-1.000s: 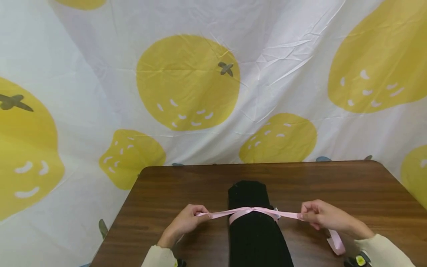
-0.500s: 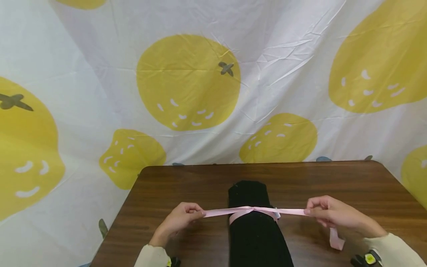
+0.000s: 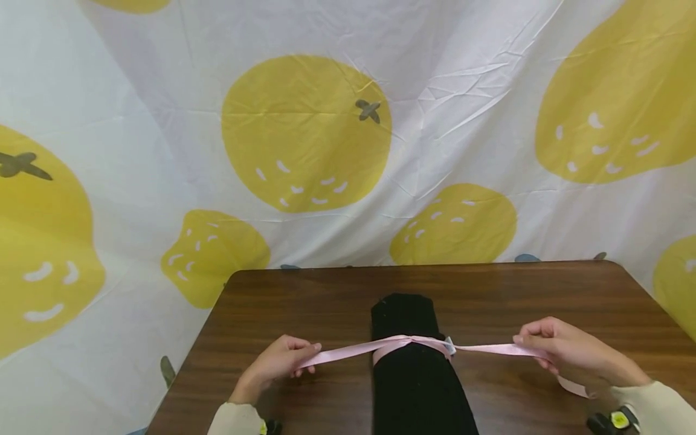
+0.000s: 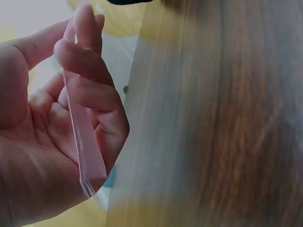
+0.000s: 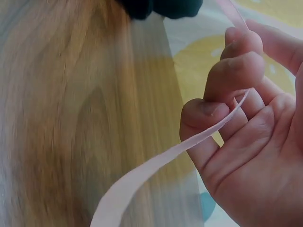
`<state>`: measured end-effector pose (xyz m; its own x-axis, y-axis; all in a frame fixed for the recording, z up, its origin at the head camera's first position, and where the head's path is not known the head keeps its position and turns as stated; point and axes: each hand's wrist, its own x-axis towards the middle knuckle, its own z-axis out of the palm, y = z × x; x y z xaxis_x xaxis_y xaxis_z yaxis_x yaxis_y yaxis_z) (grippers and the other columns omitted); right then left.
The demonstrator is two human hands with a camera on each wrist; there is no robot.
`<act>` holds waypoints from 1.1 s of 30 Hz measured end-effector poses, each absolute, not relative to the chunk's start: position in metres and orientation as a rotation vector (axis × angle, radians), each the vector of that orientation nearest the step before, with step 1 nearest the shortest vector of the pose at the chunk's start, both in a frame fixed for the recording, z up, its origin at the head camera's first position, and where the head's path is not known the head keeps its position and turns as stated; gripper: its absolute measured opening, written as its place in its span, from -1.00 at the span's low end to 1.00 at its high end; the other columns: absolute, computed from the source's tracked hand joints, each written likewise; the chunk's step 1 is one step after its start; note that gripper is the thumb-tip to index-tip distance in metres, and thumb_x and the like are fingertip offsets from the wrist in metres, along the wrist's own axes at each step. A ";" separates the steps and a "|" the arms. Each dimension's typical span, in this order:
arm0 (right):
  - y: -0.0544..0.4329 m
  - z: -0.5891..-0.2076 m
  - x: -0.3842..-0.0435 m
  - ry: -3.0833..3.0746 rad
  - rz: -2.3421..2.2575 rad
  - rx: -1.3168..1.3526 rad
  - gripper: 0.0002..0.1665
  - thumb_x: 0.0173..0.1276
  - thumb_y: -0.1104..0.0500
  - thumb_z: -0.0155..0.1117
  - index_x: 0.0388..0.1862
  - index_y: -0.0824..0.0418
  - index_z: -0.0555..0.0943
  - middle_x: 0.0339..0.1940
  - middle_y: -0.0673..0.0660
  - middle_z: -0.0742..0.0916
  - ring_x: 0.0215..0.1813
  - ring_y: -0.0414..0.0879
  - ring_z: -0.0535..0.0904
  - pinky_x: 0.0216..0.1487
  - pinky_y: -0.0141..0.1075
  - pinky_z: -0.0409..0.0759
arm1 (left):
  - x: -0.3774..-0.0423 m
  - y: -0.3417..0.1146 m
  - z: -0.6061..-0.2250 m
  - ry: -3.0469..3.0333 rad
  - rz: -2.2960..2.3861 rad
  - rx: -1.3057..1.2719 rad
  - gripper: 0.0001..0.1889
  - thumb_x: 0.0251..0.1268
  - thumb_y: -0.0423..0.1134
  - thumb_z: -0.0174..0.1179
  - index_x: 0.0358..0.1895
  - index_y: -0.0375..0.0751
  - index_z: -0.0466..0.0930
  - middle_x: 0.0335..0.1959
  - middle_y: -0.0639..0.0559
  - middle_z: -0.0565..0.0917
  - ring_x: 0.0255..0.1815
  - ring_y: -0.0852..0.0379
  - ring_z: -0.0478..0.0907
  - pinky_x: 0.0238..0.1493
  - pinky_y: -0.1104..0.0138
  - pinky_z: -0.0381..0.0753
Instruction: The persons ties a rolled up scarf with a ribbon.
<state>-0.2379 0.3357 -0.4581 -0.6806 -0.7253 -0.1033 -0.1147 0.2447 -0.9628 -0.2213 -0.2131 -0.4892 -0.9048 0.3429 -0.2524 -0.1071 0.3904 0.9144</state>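
A long black cloth bundle (image 3: pixel 418 386) lies lengthwise on the table, with a pink ribbon (image 3: pixel 348 351) wrapped round it and crossed on top. To the left of the bundle, my left hand (image 3: pixel 277 362) pinches one end of the ribbon between thumb and fingers. In the left wrist view its short tail (image 4: pixel 85 137) lies across the palm. My right hand (image 3: pixel 571 347) pinches the other end out to the right, and a longer tail (image 5: pixel 156 161) hangs below its fingers in the right wrist view. A small white tag (image 3: pixel 449 345) sticks out at the bundle's right side.
The brown wooden table (image 3: pixel 304 302) has rounded far corners. Behind it hangs a white curtain (image 3: pixel 326 241) printed with yellow fruit. Dark devices with yellow marks are strapped at both wrists, below the cream sleeves (image 3: pixel 236 418).
Both hands have moved apart, left hand leftward and right hand rightward, drawing out longer stretches of ribbon. The right-hand tail has swung and hangs shorter in view. The bundle stays in place.
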 end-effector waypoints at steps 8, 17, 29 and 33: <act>0.350 -0.464 -0.238 2.025 -1.466 -0.645 -0.59 0.61 0.24 -0.13 -0.30 0.63 0.38 -0.68 0.26 0.46 -0.64 -0.27 0.48 -0.60 -0.27 0.56 | -0.220 -0.225 -0.489 2.261 1.521 0.142 -0.51 0.46 0.06 0.10 -0.33 -0.37 0.69 -0.60 0.08 0.66 -0.68 0.28 0.40 -0.61 0.45 0.36; 0.365 -0.474 -0.241 1.992 -1.502 -0.545 -0.57 0.61 0.23 -0.12 -0.26 0.67 0.36 -0.60 -0.08 0.59 -0.60 -0.29 0.53 -0.56 -0.31 0.60 | -0.222 -0.231 -0.491 2.218 1.540 0.071 -0.53 0.47 0.06 0.08 -0.25 -0.36 0.67 -0.52 0.01 0.69 -0.65 0.29 0.46 -0.61 0.46 0.43; 0.383 -0.483 -0.244 1.992 -1.446 -0.522 -0.56 0.62 0.21 -0.15 -0.20 0.65 0.44 -0.54 -0.05 0.65 -0.51 -0.24 0.60 -0.45 -0.26 0.64 | -0.225 -0.237 -0.495 2.166 1.666 -0.065 -0.56 0.48 -0.01 0.09 -0.20 -0.41 0.65 -0.50 0.02 0.66 -0.57 0.24 0.56 -0.54 0.45 0.56; 0.387 -0.485 -0.245 1.990 -1.450 -0.524 -0.58 0.62 0.22 -0.15 -0.18 0.59 0.49 -0.51 -0.01 0.69 -0.47 -0.22 0.63 -0.44 -0.31 0.63 | -0.227 -0.236 -0.498 2.171 1.698 -0.108 -0.53 0.46 0.00 0.12 -0.16 -0.47 0.63 -0.50 0.03 0.66 -0.55 0.22 0.59 -0.53 0.44 0.58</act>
<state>-0.2448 0.3867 -0.4845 -0.7329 -0.6348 -0.2446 0.0383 0.3205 -0.9465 -0.2265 -0.2364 -0.4978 -0.9245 0.1708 -0.3408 -0.2896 0.2668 0.9192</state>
